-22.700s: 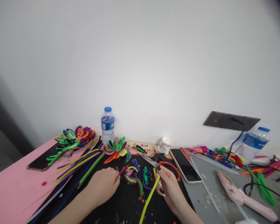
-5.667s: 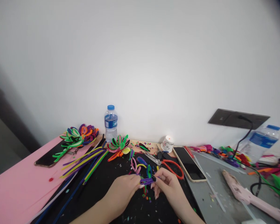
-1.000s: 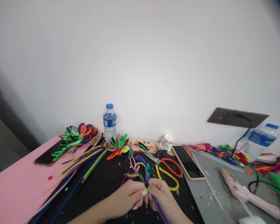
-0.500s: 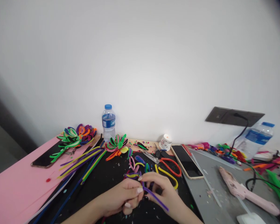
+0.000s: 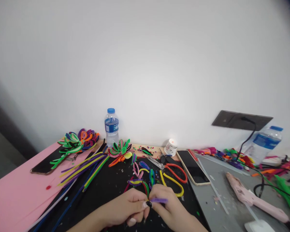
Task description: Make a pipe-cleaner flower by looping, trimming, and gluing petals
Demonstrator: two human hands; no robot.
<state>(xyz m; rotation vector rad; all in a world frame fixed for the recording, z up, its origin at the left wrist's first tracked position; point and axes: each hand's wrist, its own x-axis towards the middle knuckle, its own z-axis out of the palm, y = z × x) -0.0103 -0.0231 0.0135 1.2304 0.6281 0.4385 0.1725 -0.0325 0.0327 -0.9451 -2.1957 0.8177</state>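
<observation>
Both hands meet at the front middle, above the black mat [image 5: 96,196]. My right hand [image 5: 168,206] is closed in a pinch on a purple pipe cleaner [image 5: 159,200], whose end sticks out to the right. Fingers of my left hand [image 5: 132,207] are closed against those of the right; whatever lies between them is mostly hidden. Just beyond the hands rest bent pipe-cleaner loops: a yellow and purple one [image 5: 135,182], a pink one [image 5: 137,170] and a blue and green one [image 5: 151,177]. A curved yellow pipe cleaner [image 5: 174,186] lies to their right.
Red-handled scissors [image 5: 176,172], a phone [image 5: 193,167] and a paper cup [image 5: 170,147] are behind on the right. A pink glue gun [image 5: 253,199] with a cord lies farther right. Straight pipe cleaners [image 5: 87,167], pipe-cleaner flowers [image 5: 120,149] and a water bottle [image 5: 111,129] stand left.
The fingers have drawn closer together, and my right hand has turned over the join. The purple pipe cleaner now points level to the right instead of slanting down, with less of it showing.
</observation>
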